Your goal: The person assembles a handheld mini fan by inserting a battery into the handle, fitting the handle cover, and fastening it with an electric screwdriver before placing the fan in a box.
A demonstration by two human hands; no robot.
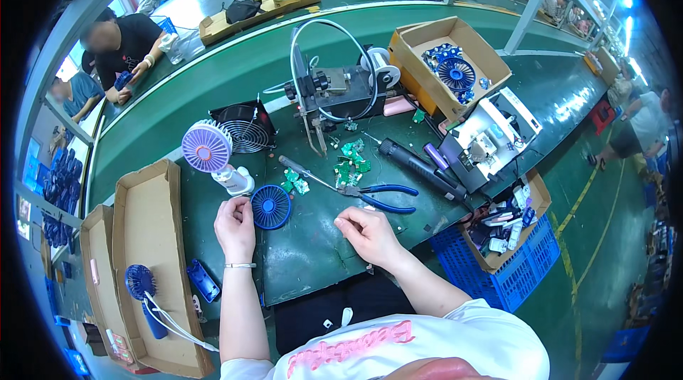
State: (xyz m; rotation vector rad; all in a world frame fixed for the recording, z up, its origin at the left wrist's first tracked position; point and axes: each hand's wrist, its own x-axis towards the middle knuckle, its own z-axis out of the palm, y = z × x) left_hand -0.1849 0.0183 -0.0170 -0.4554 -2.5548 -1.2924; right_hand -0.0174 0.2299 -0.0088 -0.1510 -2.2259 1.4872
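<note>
My left hand (235, 229) is closed, fingertips pinched together, just left of a round dark-blue fan grille (271, 206) lying on the green bench. Whether the fingers touch its rim or hold something small, I cannot make out. Farther right, my right hand (368, 236) hovers over the bench with thumb and forefinger pressed together; anything between them is hidden. Beyond it lie blue-handled pliers (388, 190), a soldering iron or similar slim tool (307, 172) and small green circuit boards (350, 164). A purple-and-white handheld fan (208, 149) stands behind my left hand.
A soldering machine (341, 88) with a wire spool and a black cooling fan (245, 129) stand at the back. A black electric screwdriver (420, 167) lies right. Cardboard trays (149, 202) flank the left; a blue crate (526, 259) and parts box (491, 67) stand right.
</note>
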